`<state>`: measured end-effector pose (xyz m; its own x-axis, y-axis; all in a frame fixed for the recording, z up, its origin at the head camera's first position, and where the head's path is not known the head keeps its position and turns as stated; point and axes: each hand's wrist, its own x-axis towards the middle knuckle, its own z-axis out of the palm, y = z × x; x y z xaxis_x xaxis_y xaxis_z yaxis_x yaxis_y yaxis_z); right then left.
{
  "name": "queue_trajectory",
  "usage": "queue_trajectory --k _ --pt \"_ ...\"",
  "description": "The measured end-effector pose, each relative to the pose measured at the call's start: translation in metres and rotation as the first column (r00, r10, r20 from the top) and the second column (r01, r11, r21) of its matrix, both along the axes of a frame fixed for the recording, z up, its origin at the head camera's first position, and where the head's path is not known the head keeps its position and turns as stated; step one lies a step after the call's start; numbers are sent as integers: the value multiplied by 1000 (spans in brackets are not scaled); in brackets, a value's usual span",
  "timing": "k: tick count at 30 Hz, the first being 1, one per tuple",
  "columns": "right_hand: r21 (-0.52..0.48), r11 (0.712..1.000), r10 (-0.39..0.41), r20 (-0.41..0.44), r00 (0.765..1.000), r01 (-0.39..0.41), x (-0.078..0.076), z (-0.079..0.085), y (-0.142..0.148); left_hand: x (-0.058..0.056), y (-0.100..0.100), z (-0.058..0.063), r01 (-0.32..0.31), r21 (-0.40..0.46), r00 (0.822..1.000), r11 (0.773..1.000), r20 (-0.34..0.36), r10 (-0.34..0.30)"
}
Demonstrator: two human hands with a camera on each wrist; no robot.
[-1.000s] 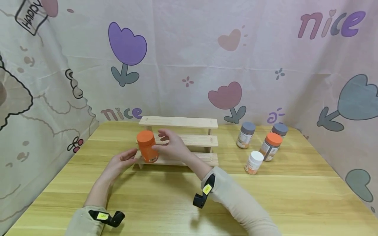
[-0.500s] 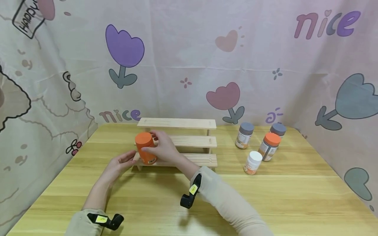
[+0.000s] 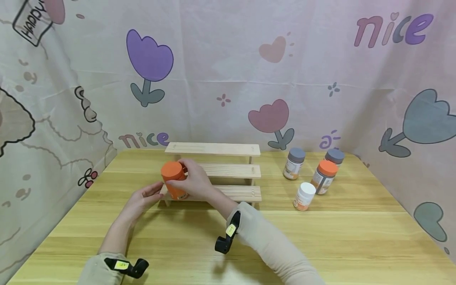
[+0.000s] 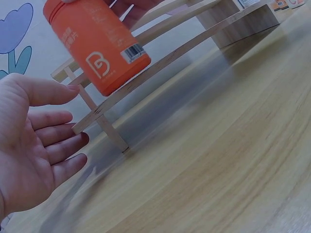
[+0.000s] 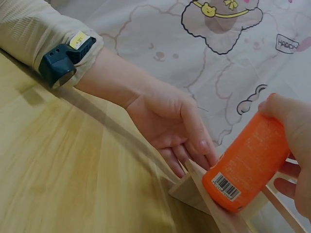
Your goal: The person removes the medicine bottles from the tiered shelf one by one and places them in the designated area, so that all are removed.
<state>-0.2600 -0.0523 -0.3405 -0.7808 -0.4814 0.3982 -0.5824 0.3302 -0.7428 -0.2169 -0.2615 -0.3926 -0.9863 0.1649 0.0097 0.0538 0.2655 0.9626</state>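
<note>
An orange pill bottle (image 3: 174,190) with an orange cap stands at the left end of the lowest step of a three-step wooden rack (image 3: 236,193). My right hand (image 3: 196,180) grips it from the right, thumb in front and fingers behind. White print and a barcode show on the bottle (image 4: 99,46) in the left wrist view. My left hand (image 3: 143,200) is at the rack's left end, fingers loosely bent, fingertips at the end of the lowest step. In the right wrist view, the left hand (image 5: 167,124) has its thumb close beside the bottle; whether they touch, I cannot tell.
Several bottles stand on the wooden table (image 3: 171,245) right of the rack: a grey-capped one (image 3: 294,164), another grey-capped one (image 3: 335,156) partly hidden, an orange-capped one (image 3: 324,177) and a small white one (image 3: 304,196). A printed cloth (image 3: 213,71) hangs behind.
My right hand has moved left and closed further round the orange bottle, which has shifted slightly left. The left hand has stayed by the rack's left end.
</note>
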Motion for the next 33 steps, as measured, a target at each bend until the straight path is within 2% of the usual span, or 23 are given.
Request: queue_trajectory --k 10,19,27,33 --pt "-30 1000 8 -2 1000 -8 3 -2 20 1 -1 -1 5 13 1000 1000 3 -5" --pt "-66 997 30 32 999 -28 8 1 52 2 -1 -3 6 21 1000 1000 15 -7" --pt "-30 999 -33 36 999 34 13 10 89 1 -2 -1 19 27 1000 999 7 -19" --pt "-48 996 -71 70 995 74 17 11 112 -1 0 1 13 10 1000 1000 9 -13"
